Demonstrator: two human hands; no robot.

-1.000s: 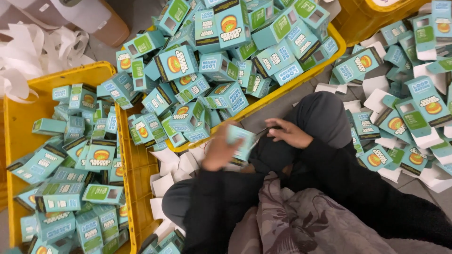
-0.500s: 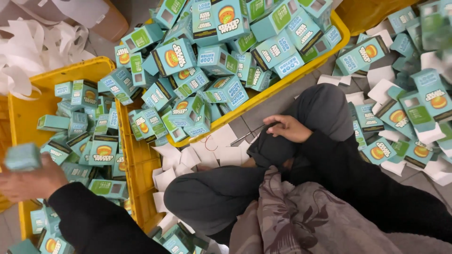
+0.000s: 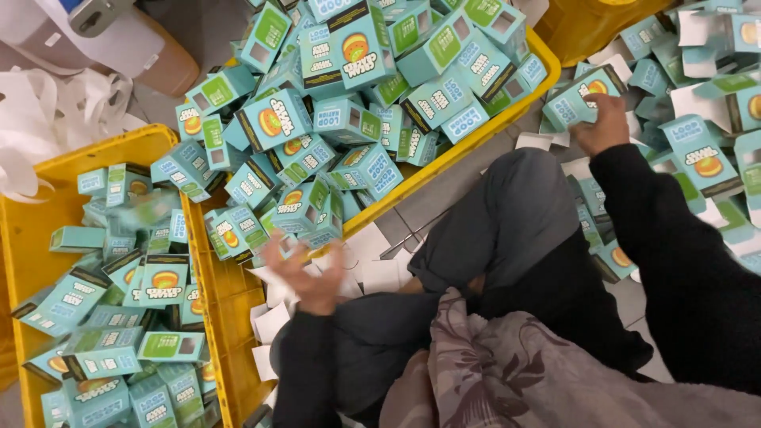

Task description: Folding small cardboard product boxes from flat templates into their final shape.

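Observation:
My left hand (image 3: 305, 273) hovers open with fingers spread, blurred, over white paper pieces (image 3: 372, 265) beside the corner of the middle yellow crate (image 3: 444, 162). It holds nothing. That crate is heaped with small teal cartons (image 3: 349, 119). My right hand (image 3: 602, 123) reaches out to the right and closes on a flat teal carton (image 3: 575, 99) at the edge of a loose pile on the floor (image 3: 705, 154). A blurred carton (image 3: 151, 208) lies in the left yellow crate (image 3: 198, 317).
My bent knee in grey trousers (image 3: 507, 206) lies between the two hands. Crumpled white paper (image 3: 47, 119) and a brown container (image 3: 162, 59) sit at the top left. Another yellow crate (image 3: 587, 28) stands at the top right.
My left hand released its carton over the left crate and swung back to the centre, empty. My right hand left my knee and reached right to the floor pile.

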